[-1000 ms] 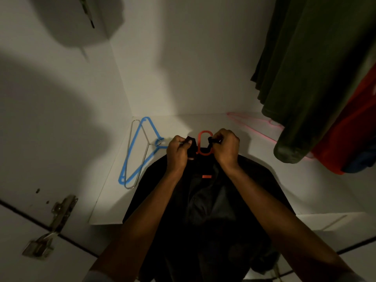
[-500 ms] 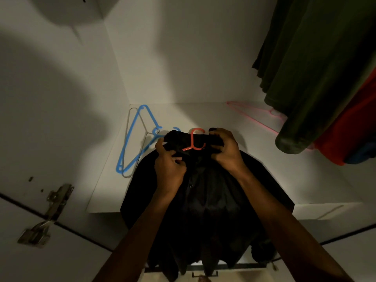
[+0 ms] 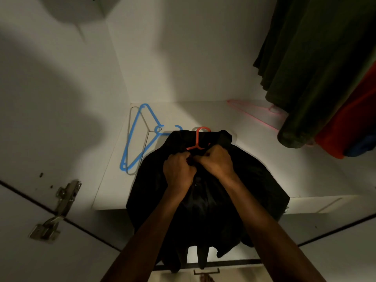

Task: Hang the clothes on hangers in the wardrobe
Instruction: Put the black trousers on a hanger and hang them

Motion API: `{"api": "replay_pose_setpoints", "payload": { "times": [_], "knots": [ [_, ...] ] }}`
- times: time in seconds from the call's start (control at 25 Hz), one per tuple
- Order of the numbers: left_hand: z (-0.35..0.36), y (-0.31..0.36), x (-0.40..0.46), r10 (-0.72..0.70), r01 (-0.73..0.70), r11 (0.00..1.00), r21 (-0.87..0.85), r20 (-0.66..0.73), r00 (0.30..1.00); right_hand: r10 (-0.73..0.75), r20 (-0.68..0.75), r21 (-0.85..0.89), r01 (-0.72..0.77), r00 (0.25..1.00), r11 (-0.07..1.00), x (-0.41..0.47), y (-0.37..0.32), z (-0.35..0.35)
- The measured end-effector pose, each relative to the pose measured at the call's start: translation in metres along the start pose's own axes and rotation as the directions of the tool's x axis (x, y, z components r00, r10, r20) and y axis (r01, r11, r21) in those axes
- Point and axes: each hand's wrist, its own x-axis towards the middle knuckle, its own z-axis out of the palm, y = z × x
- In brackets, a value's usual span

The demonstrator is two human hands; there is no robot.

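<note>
Both our fists, left hand [image 3: 179, 169] and right hand [image 3: 218, 161], bunch the black fabric shirt [image 3: 234, 190] just below the red plastic hanger [image 3: 198, 138], fingers curled tight.

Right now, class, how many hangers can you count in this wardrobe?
4. A blue hanger and a thin metal hanger lie overlapping on the shelf's left, a pink hanger lies far right, and a red hanger sits inside the black garment. Others may hide under hanging clothes.
</note>
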Motion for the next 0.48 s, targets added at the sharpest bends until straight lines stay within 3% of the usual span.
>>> {"api": "replay_pose_setpoints", "payload": {
  "times": [0.16, 0.28, 0.48],
  "knots": [
    [-0.005, 0.000, 0.002, -0.087, 0.089, 0.986, -0.143, 0.021, 0.996, 0.037, 0.049, 0.145, -0.044, 0.998, 0.988, 0.001, 0.004, -0.007],
    [-0.010, 0.004, 0.006, -0.090, 0.097, 0.990, -0.105, 0.065, 0.994, 0.072, 0.001, 0.140, -0.071, 0.997, 0.988, -0.001, 0.005, -0.005],
    [-0.013, 0.007, 0.015, -0.123, 0.138, 0.984, -0.114, 0.130, 0.984, 0.118, 0.064, 0.275, -0.131, 0.991, 0.953, 0.003, 0.012, -0.003]
  ]
}}
